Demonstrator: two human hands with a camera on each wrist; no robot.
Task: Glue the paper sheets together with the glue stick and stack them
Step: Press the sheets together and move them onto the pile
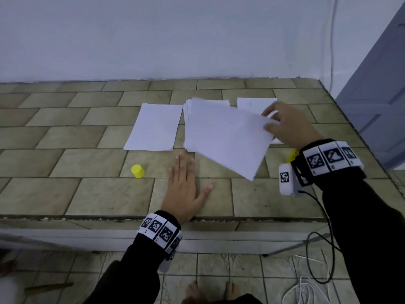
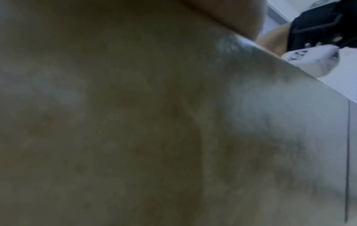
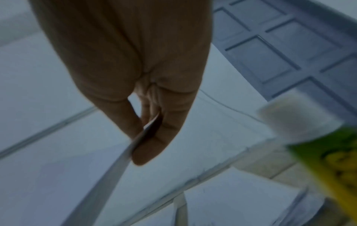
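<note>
Tiled in dull olive-beige, the bench [image 1: 98, 194] fills the middle of the head view, with a pale wall behind it and a panelled door at the far right edge. Nearest, at the lower centre of the frame, the left hand [image 1: 184, 191] lies flat on the bench just past its front edge, palm down, fingers straight and together, thumb spread to the right, holding nothing. The left wrist view is almost all blurred tile surface. To the left of that hand, apart from it, a yellow cap [image 1: 137, 171] sits on a tile.

At the right, the right hand [image 1: 287, 123] is raised over the bench and pinches one corner of a loose sheet [image 1: 232, 145] between thumb and fingertips; the right wrist view shows the paper edge clamped there. That sheet slants down to the left, motion-blurred, its low corner hanging over the tiles right of the left hand, and it overlaps the paper stack [image 1: 197, 119] beneath it. The glue stick [image 3: 318, 152], a white end on a yellow-green body, looms blurred at the right of the right wrist view; in the head view only a yellow scrap of it shows beside the right wristband.

Farther back, a single sheet [image 1: 154, 128] lies flat left of the stack, just beside it. Another sheet [image 1: 252, 105] lies at the upper right, partly hidden behind the right hand.
</note>
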